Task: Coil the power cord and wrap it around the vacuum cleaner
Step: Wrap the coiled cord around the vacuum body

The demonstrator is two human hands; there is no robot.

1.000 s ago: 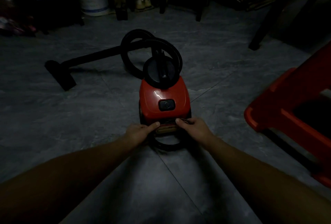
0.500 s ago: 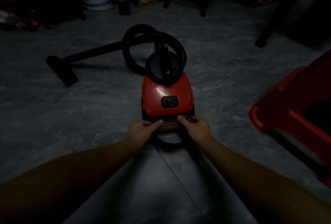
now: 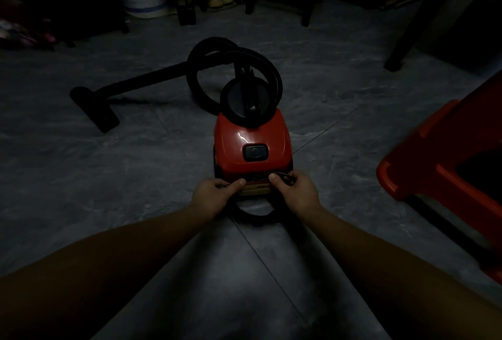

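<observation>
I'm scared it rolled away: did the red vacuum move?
No. The red vacuum keeps its place against the floor nozzle and the grout line.

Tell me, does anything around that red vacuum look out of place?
Nothing looks broken or spilled. The hose loops loosely behind the vacuum, its pipe lying flat on the floor, and the cord sags between the left hand and right hand.
</observation>
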